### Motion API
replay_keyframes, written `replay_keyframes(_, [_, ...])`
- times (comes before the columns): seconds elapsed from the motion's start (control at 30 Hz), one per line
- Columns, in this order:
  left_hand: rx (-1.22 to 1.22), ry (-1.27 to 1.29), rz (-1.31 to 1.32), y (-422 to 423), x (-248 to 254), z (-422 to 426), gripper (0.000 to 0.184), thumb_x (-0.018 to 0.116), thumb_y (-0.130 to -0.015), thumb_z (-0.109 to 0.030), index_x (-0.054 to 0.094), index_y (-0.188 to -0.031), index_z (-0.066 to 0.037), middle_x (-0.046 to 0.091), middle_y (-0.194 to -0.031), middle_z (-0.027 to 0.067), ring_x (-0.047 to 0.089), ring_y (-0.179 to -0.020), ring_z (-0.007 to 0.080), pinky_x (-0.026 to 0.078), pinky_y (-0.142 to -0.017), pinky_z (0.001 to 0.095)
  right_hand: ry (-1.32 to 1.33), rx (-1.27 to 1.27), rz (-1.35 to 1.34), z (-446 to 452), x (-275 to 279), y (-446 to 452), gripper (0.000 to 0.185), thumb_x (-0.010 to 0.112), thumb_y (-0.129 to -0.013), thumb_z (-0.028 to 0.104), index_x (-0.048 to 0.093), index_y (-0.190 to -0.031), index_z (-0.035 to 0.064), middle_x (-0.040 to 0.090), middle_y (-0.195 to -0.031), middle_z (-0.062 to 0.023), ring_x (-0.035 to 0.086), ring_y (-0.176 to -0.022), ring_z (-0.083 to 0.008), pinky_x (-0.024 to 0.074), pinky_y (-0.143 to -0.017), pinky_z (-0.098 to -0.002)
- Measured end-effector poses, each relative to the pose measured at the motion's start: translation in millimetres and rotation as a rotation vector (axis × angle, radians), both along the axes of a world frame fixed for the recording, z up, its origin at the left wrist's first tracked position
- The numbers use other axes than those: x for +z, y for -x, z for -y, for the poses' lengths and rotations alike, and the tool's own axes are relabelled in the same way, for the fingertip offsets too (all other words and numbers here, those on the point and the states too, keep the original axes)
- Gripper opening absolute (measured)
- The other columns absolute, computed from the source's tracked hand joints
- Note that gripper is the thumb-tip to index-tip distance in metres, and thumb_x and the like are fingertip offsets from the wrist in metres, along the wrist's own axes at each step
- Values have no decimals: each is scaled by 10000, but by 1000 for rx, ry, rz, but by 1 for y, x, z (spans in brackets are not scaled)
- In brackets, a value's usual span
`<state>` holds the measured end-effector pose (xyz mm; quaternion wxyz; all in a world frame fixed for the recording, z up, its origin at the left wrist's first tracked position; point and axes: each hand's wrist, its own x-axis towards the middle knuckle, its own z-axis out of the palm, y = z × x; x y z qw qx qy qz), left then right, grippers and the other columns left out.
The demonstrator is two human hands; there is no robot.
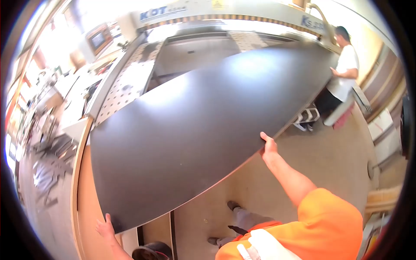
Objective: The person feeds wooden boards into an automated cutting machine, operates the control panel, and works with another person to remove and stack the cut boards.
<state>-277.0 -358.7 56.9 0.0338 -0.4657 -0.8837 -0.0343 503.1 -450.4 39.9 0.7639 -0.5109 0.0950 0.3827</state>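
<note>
A large dark panel (195,125) spans the middle of the view, reaching over the perforated machine table (125,86). At the panel's near left corner, my left hand (105,226) grips the edge, with the thumb side showing at the rim. My right hand (268,145) holds the panel's near long edge, thumb on top and the other fingers hidden underneath. Near the far right end of the panel stands a co-worker (346,65) in a white shirt, with a hand close to its edge.
A striped machine beam (225,16) crosses the back. At the left are a monitor (99,39) and a cluttered workbench (80,95). Below the panel stands a dark bin (151,252). Boards (383,125) lean at the right.
</note>
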Motion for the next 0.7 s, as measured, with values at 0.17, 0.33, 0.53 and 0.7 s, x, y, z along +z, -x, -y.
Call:
replay_keyframes(0.17, [-115, -118, 453, 6, -27, -14, 726, 615, -902, -534, 600, -1209, 124, 649, -1175, 273, 610, -1091, 417, 466, -983, 456, 12, -13, 18, -2, 16, 3, 338, 704, -874, 181, 601, -1140, 0, 655, -1135, -109, 640, -1033, -257, 548, -904, -416])
replay_keyframes(0.33, [-172, -256, 834, -145, 115, 64, 685, 689, -885, -450, 581, -1236, 129, 642, -1200, 278, 604, -1142, 379, 439, -1025, 417, -2, -93, -29, -20, -19, -22, 355, 778, -805, 156, 622, -1079, -8, 665, -1050, -118, 656, -928, -245, 562, -807, -395])
replay_keyframes(0.53, [-130, 31, 831, -108, 50, 66, 663, 545, -983, -431, 467, -1380, 94, 540, -1384, 206, 537, -1236, 358, 407, -1080, 413, -24, -174, -62, -32, -35, -33, 429, 726, -851, 183, 581, -1201, -16, 631, -1179, -146, 616, -1059, -310, 516, -934, -472])
replay_keyframes(0.7, [113, -63, 1279, -76, -11, 114, 531, 708, -894, -328, 619, -1187, 106, 673, -1104, 147, 640, -989, 244, 512, -874, 375, -41, -78, -58, -40, -67, -43, 470, 639, -857, 255, 601, -1230, -30, 613, -1273, -145, 571, -1144, -315, 412, -1059, -462])
